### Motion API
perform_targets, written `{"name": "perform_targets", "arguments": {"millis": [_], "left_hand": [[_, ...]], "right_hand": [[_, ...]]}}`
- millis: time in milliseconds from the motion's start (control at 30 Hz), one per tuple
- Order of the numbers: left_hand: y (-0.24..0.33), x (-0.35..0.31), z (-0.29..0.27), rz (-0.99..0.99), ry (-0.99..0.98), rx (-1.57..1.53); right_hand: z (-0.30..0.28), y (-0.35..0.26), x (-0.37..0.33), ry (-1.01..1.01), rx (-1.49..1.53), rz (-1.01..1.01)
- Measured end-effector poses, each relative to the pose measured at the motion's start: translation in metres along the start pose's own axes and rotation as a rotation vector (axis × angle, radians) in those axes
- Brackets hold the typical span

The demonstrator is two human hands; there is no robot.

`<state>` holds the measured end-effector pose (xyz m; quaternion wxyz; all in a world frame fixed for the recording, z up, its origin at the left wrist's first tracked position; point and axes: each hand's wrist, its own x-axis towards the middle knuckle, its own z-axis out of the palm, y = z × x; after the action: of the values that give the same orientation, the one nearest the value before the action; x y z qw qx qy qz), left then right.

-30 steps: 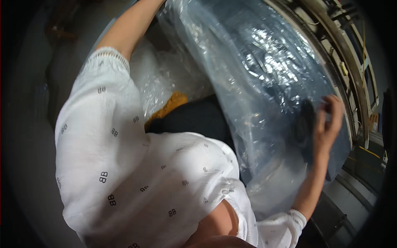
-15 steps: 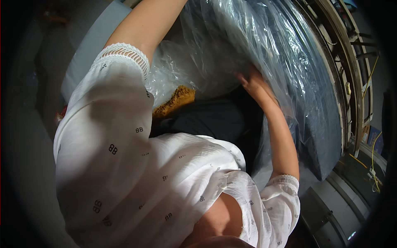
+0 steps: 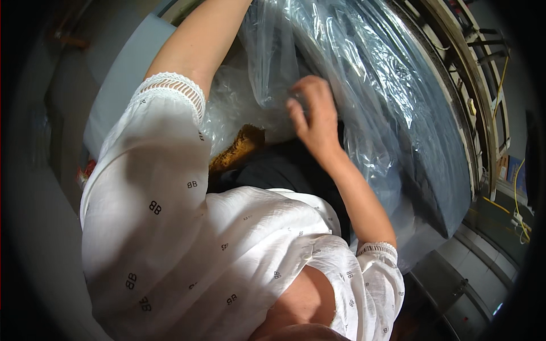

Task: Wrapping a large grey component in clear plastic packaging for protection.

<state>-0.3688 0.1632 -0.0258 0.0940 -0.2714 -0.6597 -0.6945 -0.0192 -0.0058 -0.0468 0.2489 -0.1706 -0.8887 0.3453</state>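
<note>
A large sheet of clear plastic film (image 3: 375,68) hangs in shiny folds before me and down the right side. My right hand (image 3: 315,116) is raised in front of it, thumb and fingers apart and loosely curved, slightly blurred, with nothing visible between them. From the left, my left arm (image 3: 199,48) reaches far forward and leaves the picture at the top, so its hand is hidden from me. Under the film on the right lies a grey-blue, slab-like mass (image 3: 438,193).
A fuzzy mustard-brown piece (image 3: 242,148) lies by my dark-clothed lap. A pale grey panel (image 3: 125,68) curves along the left. At the right stands a metal frame (image 3: 475,85) with bars, and a yellow cord (image 3: 516,196) hangs beyond it.
My right hand has come away from the film on the right, moving left and a little forward, its fingers now more raised. My left arm has barely shifted.
</note>
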Motion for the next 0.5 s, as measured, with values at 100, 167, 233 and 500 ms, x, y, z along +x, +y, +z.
{"name": "perform_targets", "arguments": {"millis": [100,167,233,500], "left_hand": [[0.028,-0.031,0.025,-0.024,-0.117,-0.103],[-0.023,0.006,0.002,0.113,-0.117,-0.141],[-0.047,0.003,0.000,-0.135,-0.322,-0.456],[0.011,-0.016,-0.009,-0.144,-0.504,-0.647]], "right_hand": [[0.015,0.063,-0.019,0.078,-0.072,0.130],[0.028,0.060,-0.020,-0.476,0.646,0.334],[-0.024,0.000,-0.022,-0.528,0.553,0.229],[-0.250,-0.087,-0.179,0.401,1.682,-0.560]]}}
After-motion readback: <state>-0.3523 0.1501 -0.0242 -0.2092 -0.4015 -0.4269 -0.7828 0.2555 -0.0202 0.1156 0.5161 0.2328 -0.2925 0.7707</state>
